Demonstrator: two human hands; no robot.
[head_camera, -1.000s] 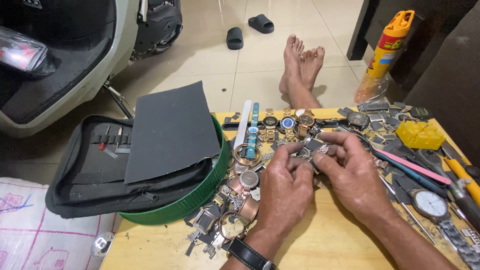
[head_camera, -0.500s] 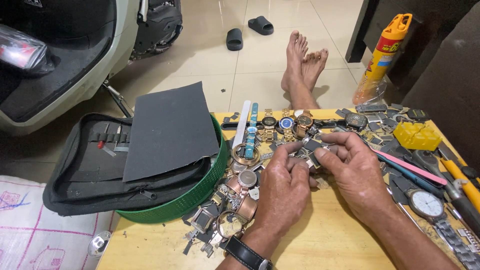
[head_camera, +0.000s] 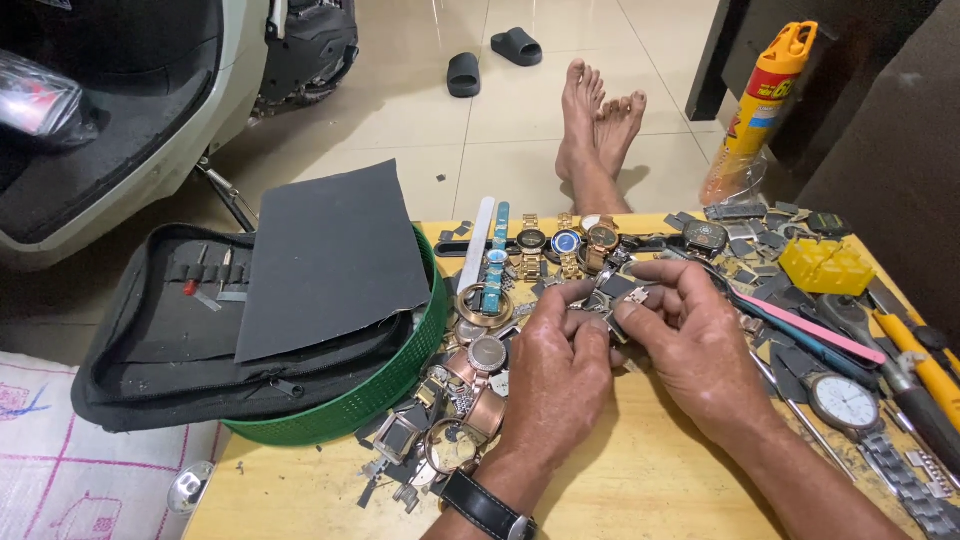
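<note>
Watch parts (head_camera: 610, 292), small and dark with a bit of metal band, sit pinched between both hands above the middle of the yellow wooden table (head_camera: 640, 480). The left hand (head_camera: 555, 375) curls in from below, thumb and fingertips closed on the near side of the piece, and a black wristwatch (head_camera: 487, 505) is strapped to that wrist. The right hand (head_camera: 690, 335) comes in from the right, its thumb and forefinger nipping the other end, so the two hands touch at the fingertips (exactly which part each finger grips is too small to tell). Just left of the hands lies a heap of loose watch cases and bezels (head_camera: 460, 400), some copper-coloured, some silver. Beyond the hands a row of wristwatches (head_camera: 560, 245) lies along the far edge of the table. To the right are a pink-handled tool (head_camera: 800, 325), a yellow plastic block (head_camera: 828, 265), a white-faced dial (head_camera: 845, 402) and a yellow-handled tool (head_camera: 925, 365). At the left a green round basket (head_camera: 370, 395) carries an open black tool case (head_camera: 150, 350) with a dark grey sheet (head_camera: 330, 260) laid on top. On the tiled floor past the table are a person's bare feet (head_camera: 598, 115), two black slippers (head_camera: 490, 58), a yellow spray can (head_camera: 762, 105) and a white scooter (head_camera: 130, 110).
</note>
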